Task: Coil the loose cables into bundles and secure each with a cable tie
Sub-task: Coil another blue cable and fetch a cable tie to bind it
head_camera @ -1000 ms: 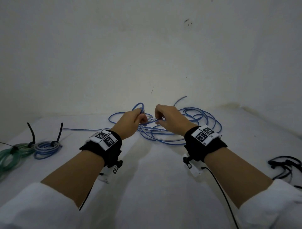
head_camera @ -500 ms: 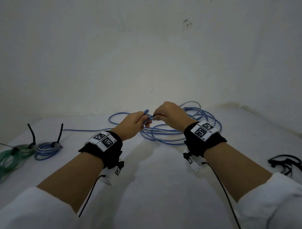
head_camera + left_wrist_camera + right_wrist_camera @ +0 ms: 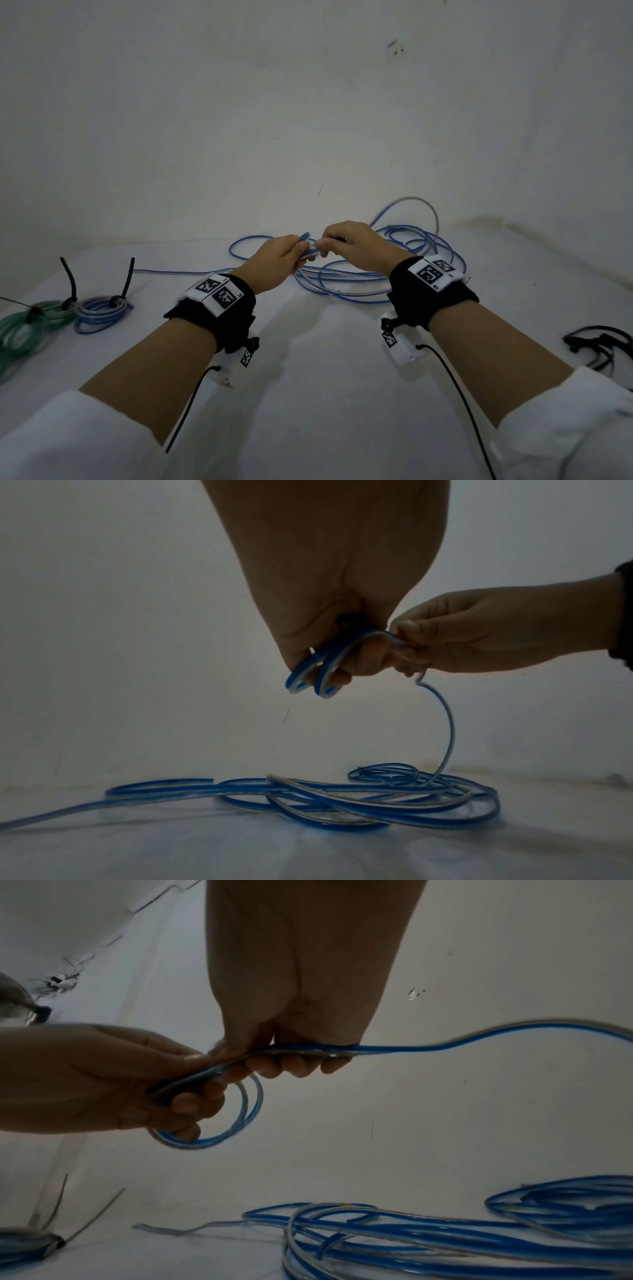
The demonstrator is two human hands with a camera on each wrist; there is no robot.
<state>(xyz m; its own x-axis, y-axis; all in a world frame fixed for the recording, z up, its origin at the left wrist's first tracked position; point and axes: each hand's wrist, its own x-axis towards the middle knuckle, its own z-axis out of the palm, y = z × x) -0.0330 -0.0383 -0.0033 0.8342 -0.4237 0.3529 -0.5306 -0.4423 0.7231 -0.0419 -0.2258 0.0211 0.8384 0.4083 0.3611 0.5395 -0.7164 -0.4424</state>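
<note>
A long blue and clear cable (image 3: 363, 284) lies in loose loops on the white table at the back. My left hand (image 3: 281, 258) grips a small coil of two loops (image 3: 313, 674) of that cable, held above the table. My right hand (image 3: 346, 241) meets it from the right and pinches the strand (image 3: 308, 1051) that feeds into the coil. From the right hand the cable arcs up and back (image 3: 424, 209), then drops to the pile (image 3: 342, 802). The coil (image 3: 219, 1118) hangs below the left fingers in the right wrist view.
Two tied bundles lie at the far left: a blue one (image 3: 101, 311) and a green one (image 3: 27, 329), each with a black tie sticking up. Loose black cable ties (image 3: 596, 346) lie at the right edge. A white wall (image 3: 308, 120) closes the back.
Both hands have risen and come together over the pile. The small coil in my left hand has gained a loop, and a length of cable now arcs up behind the right hand.
</note>
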